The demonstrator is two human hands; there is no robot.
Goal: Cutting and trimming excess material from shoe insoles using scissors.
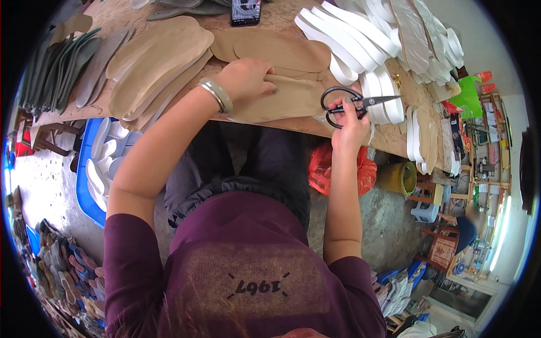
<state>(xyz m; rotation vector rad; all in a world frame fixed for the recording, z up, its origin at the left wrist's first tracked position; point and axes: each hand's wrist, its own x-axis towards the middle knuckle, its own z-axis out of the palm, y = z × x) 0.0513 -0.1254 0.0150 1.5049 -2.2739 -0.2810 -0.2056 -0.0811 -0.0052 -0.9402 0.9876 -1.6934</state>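
My left hand [246, 81], a pale bangle at its wrist, rests on a tan insole-shaped piece [293, 96] near the table's front edge. Its thumb and a fingertip show apart over the piece; the other fingers are partly hidden. Black-handled scissors [369, 102] are in my right hand [349, 128], fingers closed about the handle loops, the blades pointing right. Behind my left hand lie more flat tan insole pieces [282, 52]. To the left stands a stack of tan insoles [160, 50].
White soles [349, 36] are heaped at the back right, and grey insoles [70, 65] at the far left. A phone [245, 12] lies at the back. Below the table are a blue bin [87, 194] of white soles, a red bag [360, 173] and a yellow bucket [397, 178]. Another person [466, 232] sits far right.
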